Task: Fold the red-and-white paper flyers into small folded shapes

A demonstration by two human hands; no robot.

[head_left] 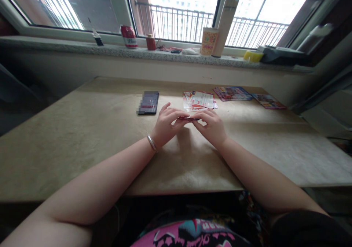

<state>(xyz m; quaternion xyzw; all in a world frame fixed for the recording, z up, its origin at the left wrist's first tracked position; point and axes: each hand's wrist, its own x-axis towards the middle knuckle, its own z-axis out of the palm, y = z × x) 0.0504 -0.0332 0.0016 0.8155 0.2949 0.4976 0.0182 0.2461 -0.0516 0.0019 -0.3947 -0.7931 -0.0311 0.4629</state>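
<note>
My left hand point(165, 125) and my right hand point(211, 126) meet over the middle of the beige table point(82, 140). Between their fingertips they pinch a thin red card point(188, 118), held flat and edge-on to the camera. A silver bangle point(151, 143) sits on my left wrist. Just beyond the hands lies a small pile of red and white cards point(200, 100). A dark phone point(149, 102) lies flat to the left of that pile.
More colourful cards point(232, 93) and another set point(268, 101) lie at the table's far right. The windowsill behind holds a red can point(129, 36), a small red jar point(150, 42), a printed cup point(209, 41) and a yellow object point(253, 56).
</note>
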